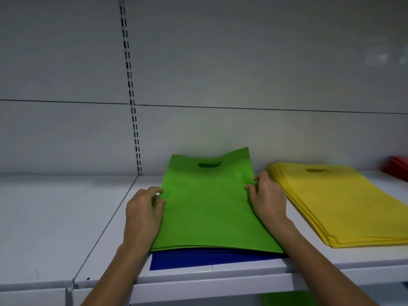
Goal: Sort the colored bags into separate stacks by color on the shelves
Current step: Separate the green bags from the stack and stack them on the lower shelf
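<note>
A green bag (207, 208) with a cut-out handle lies flat on top of a blue bag stack (198, 260) on the white shelf (220, 277). Its far end curls up against the back wall. My left hand (143, 213) pinches the green bag's left edge. My right hand (268, 195) pinches its right edge. To the right lies a neat stack of yellow bags (344, 204). Red bags (397, 167) show at the far right edge.
The left shelf section (55, 217) is bare white metal. A slotted upright (132, 102) runs up the grey back wall. Something green (287, 300) shows on the level below the shelf's front lip.
</note>
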The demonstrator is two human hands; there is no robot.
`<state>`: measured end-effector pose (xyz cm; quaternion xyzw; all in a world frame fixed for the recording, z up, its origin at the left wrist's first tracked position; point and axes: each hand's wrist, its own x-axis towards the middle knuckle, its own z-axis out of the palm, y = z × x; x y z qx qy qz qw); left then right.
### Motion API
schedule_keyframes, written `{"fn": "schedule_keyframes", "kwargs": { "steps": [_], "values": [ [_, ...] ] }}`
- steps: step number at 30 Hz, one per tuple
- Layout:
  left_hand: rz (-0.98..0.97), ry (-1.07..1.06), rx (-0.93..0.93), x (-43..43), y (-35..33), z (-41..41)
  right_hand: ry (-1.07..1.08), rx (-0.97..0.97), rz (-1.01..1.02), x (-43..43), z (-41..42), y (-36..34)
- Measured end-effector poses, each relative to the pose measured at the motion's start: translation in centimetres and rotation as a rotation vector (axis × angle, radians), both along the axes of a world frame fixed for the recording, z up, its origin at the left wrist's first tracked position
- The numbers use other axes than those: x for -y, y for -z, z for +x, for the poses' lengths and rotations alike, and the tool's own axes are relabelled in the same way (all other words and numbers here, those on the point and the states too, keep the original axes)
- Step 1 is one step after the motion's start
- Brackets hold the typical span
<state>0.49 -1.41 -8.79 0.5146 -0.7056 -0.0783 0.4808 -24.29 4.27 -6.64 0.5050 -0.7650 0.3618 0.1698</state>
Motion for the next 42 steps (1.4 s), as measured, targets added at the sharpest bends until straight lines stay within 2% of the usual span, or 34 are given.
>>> {"fn": "schedule_keyframes", "kwargs": {
  "steps": [5,10,12,16,20,32,42],
  "values": [
    [-0.088,0.009,0.005,-0.4,0.1,0.2,-0.042,-0.134,-0.142,0.0,0.1,0.1],
    [-0.093,0.09,-0.022,-0.7,0.1,0.1,-0.12,-0.041,-0.174,-0.2,0.1,-0.3],
    [-0.075,0.081,0.036,-0.4,0.1,0.2,-0.14,-0.001,-0.186,-0.2,0.2,-0.5],
    [-0.064,0.046,0.109,-0.7,-1.0,0.3,-0.194,-0.04,-0.222,-1.4,0.0,-1.4],
    [-0.08,0.094,0.162,-2.9,-2.2,-0.4,-0.145,-0.045,-0.148,-4.5,-1.8,-2.0],
    [-0.052,0.353,0.114,-19.7,-1.2,-11.6,0.034,0.002,-0.06,-25.3,-12.4,-0.5],
    [0.093,0.529,0.073,-35.9,6.5,-18.7,0.156,0.079,0.182,-43.7,-18.7,8.3]
  ]
}}
